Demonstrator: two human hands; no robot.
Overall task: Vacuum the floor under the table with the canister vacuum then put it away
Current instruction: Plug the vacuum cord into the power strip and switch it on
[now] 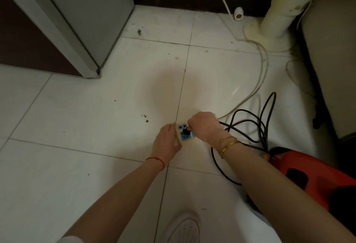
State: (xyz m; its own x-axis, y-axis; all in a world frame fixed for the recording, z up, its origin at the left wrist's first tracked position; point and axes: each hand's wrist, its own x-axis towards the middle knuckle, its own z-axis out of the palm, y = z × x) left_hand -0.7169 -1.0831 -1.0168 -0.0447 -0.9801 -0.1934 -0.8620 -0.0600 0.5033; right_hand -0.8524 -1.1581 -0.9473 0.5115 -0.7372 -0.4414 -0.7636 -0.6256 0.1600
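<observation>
A beige power strip [189, 139] with blue sockets lies on the white tiled floor. My left hand [167, 142] holds its left side and steadies it. My right hand [205, 126] pinches a black plug [186, 131] seated in the strip's middle socket. From the plug a black cord [250, 123] runs right in loose loops on the floor to the red canister vacuum [312, 177] at the lower right, partly hidden by my right forearm.
A grey cabinet [77, 17] stands at the upper left. A cream fan pedestal [275, 25] and white cables [258, 80] sit at the upper right, beside a dark sofa or chair [333, 65]. Dirt specks dot the tiles. My white shoe [183, 229] is at the bottom.
</observation>
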